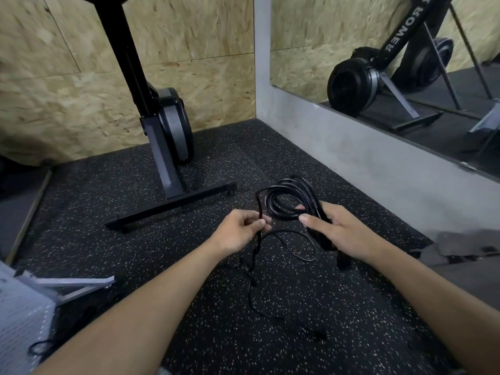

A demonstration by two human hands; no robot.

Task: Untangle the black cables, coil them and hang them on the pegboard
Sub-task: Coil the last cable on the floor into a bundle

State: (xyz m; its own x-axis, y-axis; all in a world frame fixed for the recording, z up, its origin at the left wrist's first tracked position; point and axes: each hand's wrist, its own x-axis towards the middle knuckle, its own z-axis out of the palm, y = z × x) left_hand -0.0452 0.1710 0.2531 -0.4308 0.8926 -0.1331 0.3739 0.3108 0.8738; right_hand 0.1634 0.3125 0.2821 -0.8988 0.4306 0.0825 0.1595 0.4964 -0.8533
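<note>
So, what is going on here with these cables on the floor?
A person is coiling a black cable. The right hand holds the coil of finished loops, and the left hand pinches the loose strand that leads to it. The rest of that strand trails on the speckled floor, not yet coiled.

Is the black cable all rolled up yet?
Only partly. The right hand holds several loops of the black cable, but a loose tail runs through the left hand down onto the floor.

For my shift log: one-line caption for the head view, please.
Right hand holds a coiled black cable while the left hand pinches its loose strand above the speckled floor.
</note>
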